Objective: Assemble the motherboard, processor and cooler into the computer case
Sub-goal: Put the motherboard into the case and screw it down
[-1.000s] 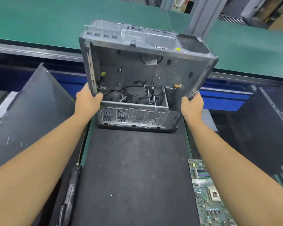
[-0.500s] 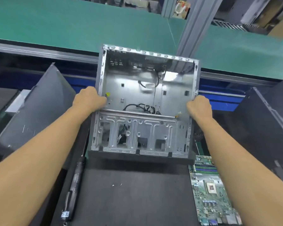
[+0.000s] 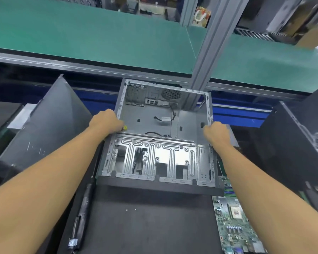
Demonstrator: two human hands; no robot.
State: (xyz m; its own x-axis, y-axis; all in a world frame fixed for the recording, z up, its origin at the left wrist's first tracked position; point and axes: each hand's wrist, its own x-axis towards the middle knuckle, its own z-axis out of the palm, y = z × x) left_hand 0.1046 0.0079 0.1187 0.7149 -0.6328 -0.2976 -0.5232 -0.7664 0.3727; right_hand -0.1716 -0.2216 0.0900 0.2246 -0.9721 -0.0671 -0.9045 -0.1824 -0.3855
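An open grey metal computer case (image 3: 151,123) lies on its side on the black mat (image 3: 145,222), open face up, with loose black cables inside and a drive cage at its near end. My left hand (image 3: 106,121) grips the case's left wall. On the right wall, my right hand (image 3: 216,133) grips the edge. A green motherboard (image 3: 235,224) with a processor socket lies on the mat at the lower right, partly under my right forearm. No cooler is in view.
A black electric screwdriver (image 3: 83,215) lies along the mat's left edge. Dark case panels lean at the left (image 3: 44,125) and right (image 3: 290,149). Behind the case runs a green conveyor (image 3: 81,33), with a grey aluminium post (image 3: 207,52) rising just beyond it.
The case has tipped from standing upright to lying flat with its open side up, and has come nearer on the mat. Both hands stayed on its side walls.
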